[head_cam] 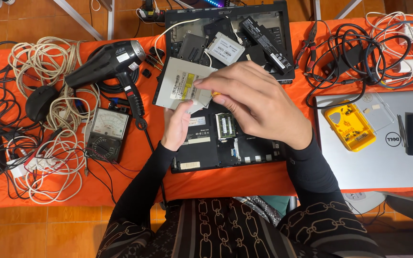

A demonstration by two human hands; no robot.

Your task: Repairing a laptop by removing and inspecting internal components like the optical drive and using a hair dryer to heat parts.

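Head cam: optical drive already out of our opened laptop; left hand grips it underneath, right hand pinches a yellow-tipped tool at its edge. Memory still seated.

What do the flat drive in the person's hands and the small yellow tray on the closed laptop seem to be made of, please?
The flat drive looks like thin sheet metal: a pale grey, dull surface with crisp edges under its label. The yellow tray seems moulded plastic: even, saturated colour and rounded corners. The left hand supports the drive; the right hand works at its edge.

Bare cloth along the lower middle gives passage; cables crowd the left, hair dryer upper left, closed laptop right.
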